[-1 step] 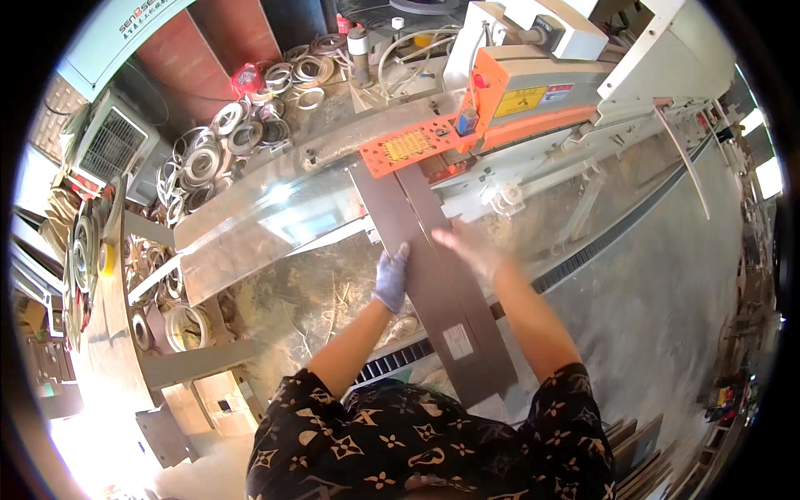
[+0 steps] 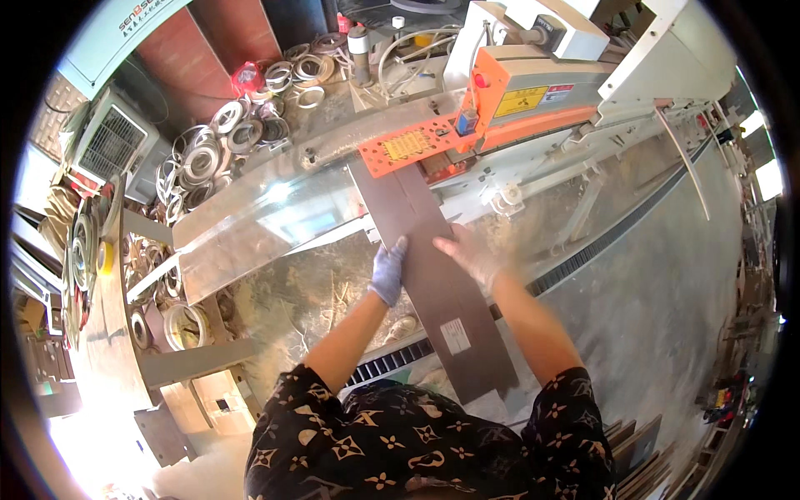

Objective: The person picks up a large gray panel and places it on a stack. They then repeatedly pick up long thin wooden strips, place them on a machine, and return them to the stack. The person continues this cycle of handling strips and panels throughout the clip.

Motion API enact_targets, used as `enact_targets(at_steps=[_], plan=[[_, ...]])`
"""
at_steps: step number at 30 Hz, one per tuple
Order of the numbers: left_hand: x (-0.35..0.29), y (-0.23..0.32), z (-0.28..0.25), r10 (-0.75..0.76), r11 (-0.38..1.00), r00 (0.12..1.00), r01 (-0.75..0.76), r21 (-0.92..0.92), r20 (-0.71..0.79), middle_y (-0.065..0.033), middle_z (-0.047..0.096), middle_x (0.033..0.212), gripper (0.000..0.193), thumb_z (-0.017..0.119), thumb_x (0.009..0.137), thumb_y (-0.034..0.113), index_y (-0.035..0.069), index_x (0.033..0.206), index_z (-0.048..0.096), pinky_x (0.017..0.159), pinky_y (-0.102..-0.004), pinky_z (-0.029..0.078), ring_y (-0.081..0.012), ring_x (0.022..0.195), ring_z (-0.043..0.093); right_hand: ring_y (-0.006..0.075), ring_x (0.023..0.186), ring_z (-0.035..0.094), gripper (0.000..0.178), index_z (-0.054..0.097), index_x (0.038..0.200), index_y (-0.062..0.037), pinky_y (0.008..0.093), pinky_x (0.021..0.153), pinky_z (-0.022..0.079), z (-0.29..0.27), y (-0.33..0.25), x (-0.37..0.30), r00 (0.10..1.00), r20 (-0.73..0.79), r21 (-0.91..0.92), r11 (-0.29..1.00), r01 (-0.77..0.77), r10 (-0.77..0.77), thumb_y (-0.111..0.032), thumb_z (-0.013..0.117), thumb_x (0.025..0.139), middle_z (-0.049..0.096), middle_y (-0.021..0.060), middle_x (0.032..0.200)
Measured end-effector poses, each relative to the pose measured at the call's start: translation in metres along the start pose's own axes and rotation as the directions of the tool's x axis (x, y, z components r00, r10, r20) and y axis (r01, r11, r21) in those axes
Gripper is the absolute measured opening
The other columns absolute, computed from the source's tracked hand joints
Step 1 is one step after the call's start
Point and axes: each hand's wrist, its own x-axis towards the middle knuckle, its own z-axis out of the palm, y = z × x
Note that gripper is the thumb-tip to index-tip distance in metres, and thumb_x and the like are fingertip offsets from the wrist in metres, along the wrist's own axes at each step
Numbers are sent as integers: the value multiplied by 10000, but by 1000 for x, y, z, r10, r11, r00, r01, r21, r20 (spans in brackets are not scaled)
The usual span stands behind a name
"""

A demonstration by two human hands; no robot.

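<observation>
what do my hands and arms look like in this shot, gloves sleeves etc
Your left hand wears a pale lavender-white glove. Your right hand is blurred, so whether it is gloved is unclear. Both forearms are bare below short black sleeves with a light tan pattern of flower-like shapes.

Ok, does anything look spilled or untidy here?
Yes: thin pale scraps lie strewn on the dusty floor left of the brown board, like uncleared offcuts. Coiled strips also sit in a jumbled heap at upper left. The board shows no obvious damage.
</observation>
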Motion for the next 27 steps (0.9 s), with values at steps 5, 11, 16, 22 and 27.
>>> enact_targets(at_steps=[5,11,16,22,27], plan=[[39,6,2,-53,998,998,54,33,-30,-69,601,1023,384,599,866,262,25,1156,514,744,-294,480,-161,861,570,206,909,581,441,532,1115,25,318,813,443,-3,-14,23,991,-137,87,996,27,-15,-280,620,810,629,139,990],[47,11,22,-15,1000,985,11,-23,-172,-69,595,1013,336,554,886,279,18,1098,544,740,-306,479,-159,853,564,152,801,550,362,584,1033,22,290,743,444,2,13,63,982,-143,336,939,-70,125,-256,633,807,626,83,900],[49,9,21,-34,996,983,18,-87,-182,-78,602,1001,323,546,888,267,20,1097,542,738,-317,495,-175,844,584,121,773,525,366,582,1049,19,269,722,437,2,7,61,983,-112,387,917,-94,148,-249,637,804,608,50,865],[52,17,31,-117,987,986,102,-124,-121,-85,591,1023,305,545,887,219,30,1124,517,767,-337,513,-198,888,589,121,767,525,382,572,1063,26,270,713,435,-4,10,62,975,-130,413,904,-111,179,-250,635,807,604,49,864],[61,16,46,-161,981,981,148,-124,-106,-92,589,1056,332,539,889,242,26,1139,510,799,-356,505,-208,912,586,114,771,522,391,564,1074,37,260,713,433,-27,-3,58,974,-111,384,912,-141,197,-244,633,812,600,50,878]])
